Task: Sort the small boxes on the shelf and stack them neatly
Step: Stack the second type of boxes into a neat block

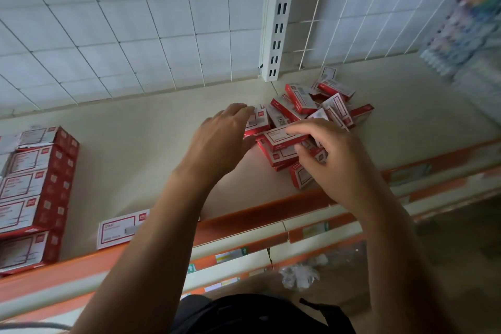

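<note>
A loose heap of small red-and-white boxes lies on the cream shelf, right of centre near the back. My left hand rests at the heap's left edge, fingers spread over one box. My right hand is at the heap's front, thumb and fingers pinching a box that lies atop a short pile. At the far left stands a neat stack of the same boxes. A single box lies flat near the shelf's front edge.
A white wire-grid back panel and a slotted upright rise behind the shelf. Blurred colourful packets hang at the far right. An orange price rail edges the front. Lower shelves and crumpled plastic lie below.
</note>
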`<state>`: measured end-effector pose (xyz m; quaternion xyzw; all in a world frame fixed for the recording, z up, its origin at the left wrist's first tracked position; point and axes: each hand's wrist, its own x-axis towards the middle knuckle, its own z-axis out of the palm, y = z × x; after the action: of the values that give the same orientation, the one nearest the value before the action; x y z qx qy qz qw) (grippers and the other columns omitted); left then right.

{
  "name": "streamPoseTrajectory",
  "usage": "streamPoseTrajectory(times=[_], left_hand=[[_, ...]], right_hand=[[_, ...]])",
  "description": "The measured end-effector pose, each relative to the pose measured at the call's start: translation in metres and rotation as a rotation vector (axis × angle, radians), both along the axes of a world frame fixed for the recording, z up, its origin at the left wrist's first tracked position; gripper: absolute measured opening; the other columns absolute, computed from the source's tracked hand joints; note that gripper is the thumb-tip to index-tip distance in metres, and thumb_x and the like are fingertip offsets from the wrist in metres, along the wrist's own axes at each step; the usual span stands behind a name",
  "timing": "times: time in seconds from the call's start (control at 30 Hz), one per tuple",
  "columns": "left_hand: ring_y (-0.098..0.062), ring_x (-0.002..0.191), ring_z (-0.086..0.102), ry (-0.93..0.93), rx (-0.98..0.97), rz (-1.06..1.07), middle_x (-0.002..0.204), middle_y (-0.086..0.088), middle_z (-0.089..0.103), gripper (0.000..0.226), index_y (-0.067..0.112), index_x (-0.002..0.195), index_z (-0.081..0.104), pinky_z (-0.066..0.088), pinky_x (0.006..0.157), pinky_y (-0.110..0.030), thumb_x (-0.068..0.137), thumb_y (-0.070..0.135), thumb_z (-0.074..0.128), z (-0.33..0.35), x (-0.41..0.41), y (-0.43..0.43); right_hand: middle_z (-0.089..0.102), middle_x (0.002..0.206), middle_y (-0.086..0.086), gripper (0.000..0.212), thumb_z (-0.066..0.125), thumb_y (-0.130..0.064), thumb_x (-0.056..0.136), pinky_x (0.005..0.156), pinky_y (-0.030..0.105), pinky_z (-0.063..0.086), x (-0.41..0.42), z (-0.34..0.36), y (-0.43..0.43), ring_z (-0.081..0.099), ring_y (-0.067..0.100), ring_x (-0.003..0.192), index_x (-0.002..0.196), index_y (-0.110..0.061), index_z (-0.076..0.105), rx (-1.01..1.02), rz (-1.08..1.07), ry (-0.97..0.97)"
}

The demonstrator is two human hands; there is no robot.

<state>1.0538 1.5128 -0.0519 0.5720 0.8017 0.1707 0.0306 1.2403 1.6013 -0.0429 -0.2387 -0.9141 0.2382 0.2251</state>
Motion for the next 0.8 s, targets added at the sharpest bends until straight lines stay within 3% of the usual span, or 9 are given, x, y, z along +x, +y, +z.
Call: streamPoseTrajectory(times=[0.13, 0.3, 0.43, 0.53, 0.63, 0.8], left_hand=[[-0.026, 0.112, 0.059, -0.032, 0.015, 0.006, 0.133, -0.004, 0.055, 0.051, 0.014, 0.138, 0.049, 0.048, 0.094, -0.041, 0.092, 0.027, 0.063, -0.002, 0.000, 0.007], [-0.025, 0.100, 0.061, -0.098, 0.055, 0.036, 0.121, -0.001, 0.061, 0.044, 0.017, 0.131, 0.059, 0.048, 0.078, -0.033, 0.089, 0.029, 0.066, 0.006, -0.004, -0.002], [-0.022, 0.098, 0.059, -0.102, 0.084, 0.060, 0.117, 0.003, 0.062, 0.041, 0.020, 0.125, 0.063, 0.041, 0.072, -0.028, 0.086, 0.027, 0.071, 0.015, -0.010, -0.022], [-0.021, 0.097, 0.059, -0.113, 0.084, 0.079, 0.115, 0.002, 0.064, 0.040, 0.020, 0.122, 0.064, 0.041, 0.071, -0.027, 0.083, 0.025, 0.074, 0.018, -0.015, -0.044], [-0.021, 0.100, 0.060, -0.112, 0.046, 0.104, 0.118, 0.000, 0.065, 0.043, 0.019, 0.124, 0.063, 0.043, 0.076, -0.026, 0.082, 0.022, 0.075, 0.019, -0.022, -0.068], [-0.016, 0.104, 0.058, -0.127, 0.010, 0.165, 0.122, 0.002, 0.062, 0.047, 0.020, 0.127, 0.060, 0.044, 0.083, -0.025, 0.083, 0.023, 0.074, 0.026, -0.036, -0.113]], right_hand=[[0.060, 0.132, -0.003, 0.036, 0.055, -0.012, 0.095, 0.100, 0.004, 0.035, 0.002, 0.001, 0.015, 0.052, 0.003, 0.122, 0.130, -0.014, 0.060, 0.004, 0.018, -0.045], [0.051, 0.144, -0.006, 0.042, 0.055, -0.015, 0.097, 0.095, -0.003, 0.023, -0.008, 0.001, 0.025, 0.040, -0.003, 0.128, 0.139, -0.019, 0.052, 0.007, 0.074, -0.155], [0.049, 0.146, -0.006, 0.041, 0.054, -0.012, 0.098, 0.083, -0.007, 0.024, -0.017, -0.003, 0.026, 0.047, 0.007, 0.129, 0.138, -0.021, 0.054, 0.023, 0.118, -0.269], [0.054, 0.140, -0.007, 0.039, 0.056, -0.012, 0.097, 0.093, 0.001, 0.029, -0.023, -0.001, 0.023, 0.046, 0.005, 0.128, 0.134, -0.023, 0.058, 0.021, 0.131, -0.259], [0.055, 0.135, -0.007, 0.039, 0.060, -0.013, 0.094, 0.105, 0.025, 0.042, -0.030, -0.001, 0.015, 0.046, 0.007, 0.126, 0.132, -0.022, 0.059, 0.035, 0.145, -0.236], [0.058, 0.131, -0.004, 0.041, 0.066, -0.014, 0.090, 0.105, 0.017, 0.034, -0.057, 0.002, -0.015, 0.048, 0.011, 0.125, 0.130, -0.020, 0.061, 0.063, 0.180, -0.137]])
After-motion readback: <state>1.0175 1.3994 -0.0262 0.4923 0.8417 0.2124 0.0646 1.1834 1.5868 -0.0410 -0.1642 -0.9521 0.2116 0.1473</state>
